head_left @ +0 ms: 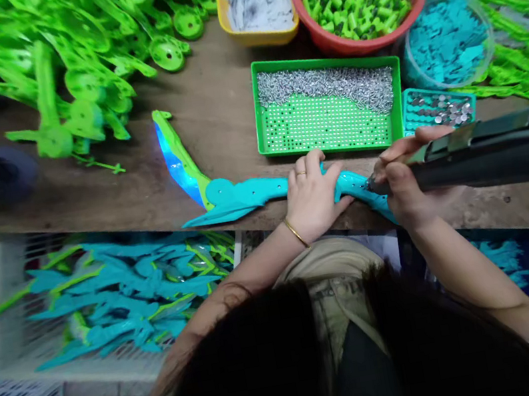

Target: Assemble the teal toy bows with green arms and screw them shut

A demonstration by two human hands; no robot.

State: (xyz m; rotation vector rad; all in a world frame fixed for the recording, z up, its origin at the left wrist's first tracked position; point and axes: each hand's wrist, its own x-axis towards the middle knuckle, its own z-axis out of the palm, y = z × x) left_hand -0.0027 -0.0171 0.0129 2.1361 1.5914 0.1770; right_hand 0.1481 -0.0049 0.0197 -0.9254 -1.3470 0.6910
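A turquoise plastic toy with a curved green-and-blue blade at its left end lies along the near edge of the bench. My left hand, wearing a ring and a bangle, is closed over its handle and presses it against the wood. In my right hand is a dark electric screwdriver, held nearly level near its front end. Its tip meets the handle by a screw hole, just right of my left hand. Whether a screw sits under the tip is too small to tell.
Beyond the toy stands a green tray of small screws. Behind are a yellow tub of grey pieces and a red bowl of green parts. Green shells heap at left. A white crate below holds similar toys.
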